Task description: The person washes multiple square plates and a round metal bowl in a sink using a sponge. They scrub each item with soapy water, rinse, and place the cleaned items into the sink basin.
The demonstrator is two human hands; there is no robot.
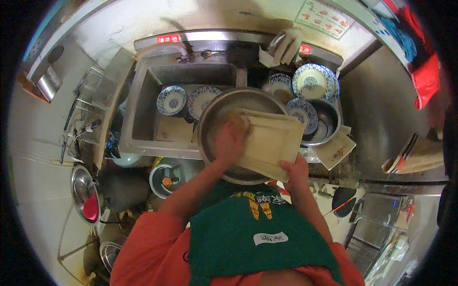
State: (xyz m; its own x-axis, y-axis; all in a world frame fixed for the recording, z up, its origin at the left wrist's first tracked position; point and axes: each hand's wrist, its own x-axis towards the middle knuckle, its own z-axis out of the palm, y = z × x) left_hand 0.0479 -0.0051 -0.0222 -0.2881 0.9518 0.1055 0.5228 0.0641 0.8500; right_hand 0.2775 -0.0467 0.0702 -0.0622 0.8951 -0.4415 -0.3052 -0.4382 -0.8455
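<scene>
A cream rectangular plate (269,143) is tilted over a wide round metal basin (206,138). My right hand (296,171) grips the plate by its near right corner, thumb on top. At the plate's left end, my left hand (230,143) is smeared by motion. Its fingers close round a small yellowish-brown thing (244,123), perhaps a scrubbing pad, pressed against the plate's edge. What lies deeper in the basin is hidden by the plate and my left hand.
Blue-patterned plates (171,100) lie in the left sink (143,102). More patterned plates (315,83) and a metal pot (329,128) stand right of the basin, with another cream plate (336,150) below. A faucet (164,47) reaches over the left sink. A wire rack (88,109) hangs at left.
</scene>
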